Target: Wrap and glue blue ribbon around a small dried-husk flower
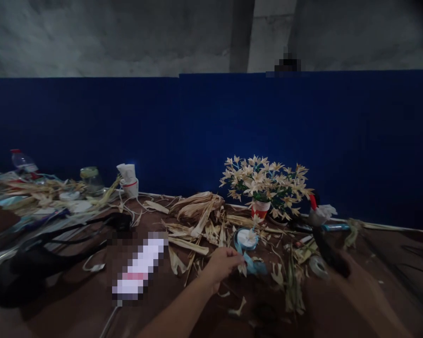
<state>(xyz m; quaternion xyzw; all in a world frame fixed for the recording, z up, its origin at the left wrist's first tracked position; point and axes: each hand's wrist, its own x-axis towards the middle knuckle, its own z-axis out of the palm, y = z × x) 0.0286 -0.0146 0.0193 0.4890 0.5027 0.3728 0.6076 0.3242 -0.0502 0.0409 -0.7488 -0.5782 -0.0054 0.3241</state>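
My left hand [223, 265] is closed in a pinch over the table, with a small pale husk flower [242, 269] at its fingertips. Just beyond the fingers lies a roll of light-blue tape [246, 238], and a loose blue strip [255, 265] hangs beside them. On the right, my right hand [356, 278] is smeared by motion and lies against a long black object [329, 253] whose kind I cannot make out; its fingers are unclear. A bunch of pale husk flowers [259, 180] stands in a red and white cup [260, 209] behind.
Dried corn husks [200, 218] litter the table [162, 314]. To the left are a lit phone [139, 267] on a cable, a black bag-like item [31, 270], a glass jar [91, 180] and a bottle [23, 162]. A clear tape roll [317, 266] lies right. A blue partition [127, 126] closes the back.
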